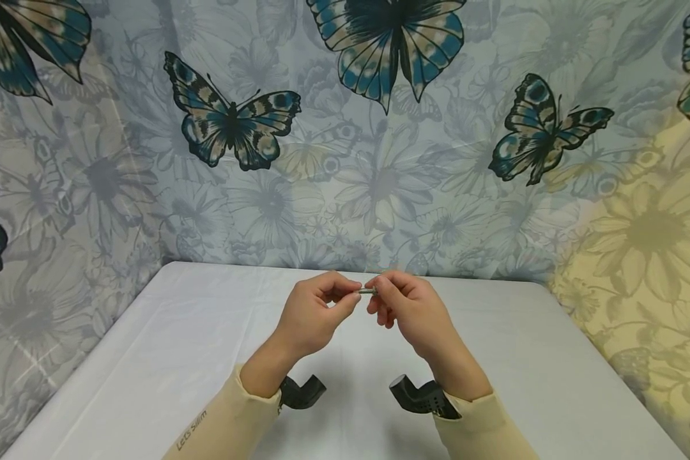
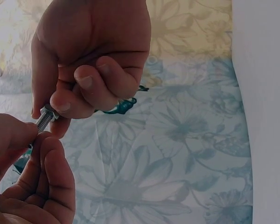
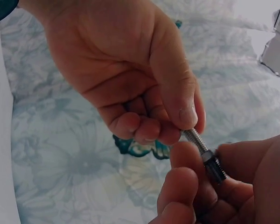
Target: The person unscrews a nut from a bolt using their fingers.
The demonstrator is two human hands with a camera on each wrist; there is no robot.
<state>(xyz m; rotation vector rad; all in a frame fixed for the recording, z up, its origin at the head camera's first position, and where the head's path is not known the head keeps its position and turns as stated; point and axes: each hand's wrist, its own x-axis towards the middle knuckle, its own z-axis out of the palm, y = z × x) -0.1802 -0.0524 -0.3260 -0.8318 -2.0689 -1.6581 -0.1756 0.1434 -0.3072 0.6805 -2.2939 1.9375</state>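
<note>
A small silver threaded bolt (image 1: 366, 291) is held up between the two hands, above the table. My left hand (image 1: 316, 312) pinches one end of it between thumb and fingertips. Toward the other end a hex nut (image 3: 208, 157) sits round the thread, with a darker ridged part (image 3: 218, 172) beyond it. My right hand (image 1: 416, 310) has thumb and fingers about the nut, its other fingers curled loosely below. A short stretch of bare thread (image 2: 43, 122) shows between the hands in the left wrist view. The fingertips hide the bolt's far left end.
A white-covered table (image 1: 207, 332) lies under the hands. Behind it hangs a cloth (image 1: 379, 211) printed with flowers and butterflies. Each wrist wears a black camera mount, the left mount (image 1: 303, 391) and the right mount (image 1: 420, 395), below the hands.
</note>
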